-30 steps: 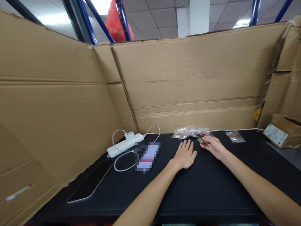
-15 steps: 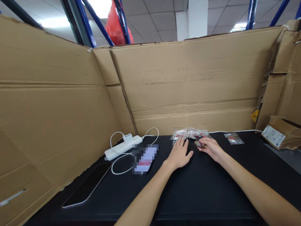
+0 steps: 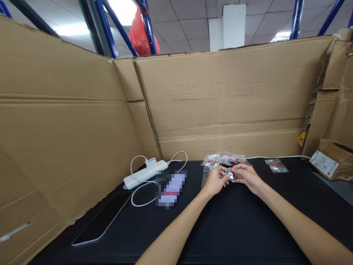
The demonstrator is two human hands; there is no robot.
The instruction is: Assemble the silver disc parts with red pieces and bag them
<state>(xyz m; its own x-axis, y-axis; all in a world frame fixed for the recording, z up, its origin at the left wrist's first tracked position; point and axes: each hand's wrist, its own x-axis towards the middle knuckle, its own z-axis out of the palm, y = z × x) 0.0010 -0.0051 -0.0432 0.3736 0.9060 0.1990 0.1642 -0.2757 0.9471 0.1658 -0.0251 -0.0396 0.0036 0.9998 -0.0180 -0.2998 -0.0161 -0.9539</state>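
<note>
Between my two hands is a small round silver metal disc (image 3: 230, 173), held just above the black table (image 3: 237, 224). My left hand (image 3: 216, 180) grips its left edge with thumb and fingers closed. On the other side, my right hand (image 3: 246, 176) pinches the disc, and a bit of red shows by its fingertips. Just beyond the hands lie clear plastic bags (image 3: 212, 159) with shiny round pieces and red spots inside. An apparently flat, clear bag (image 3: 205, 176) is partly hidden behind my left hand. The disc's exact kind cannot be made out.
Another small clear bag (image 3: 276, 165) lies to the right, near an opened cardboard box (image 3: 333, 158). On the left are a white power strip (image 3: 146, 173) with cables, a phone (image 3: 171, 189) with a blurred screen, and a dark tablet (image 3: 103, 219). Cardboard walls (image 3: 231, 92) enclose the table.
My left hand was spread flat by the plastic bags; it has moved right and closed on the disc. My right hand still holds the disc, now tilted to show its shiny face.
</note>
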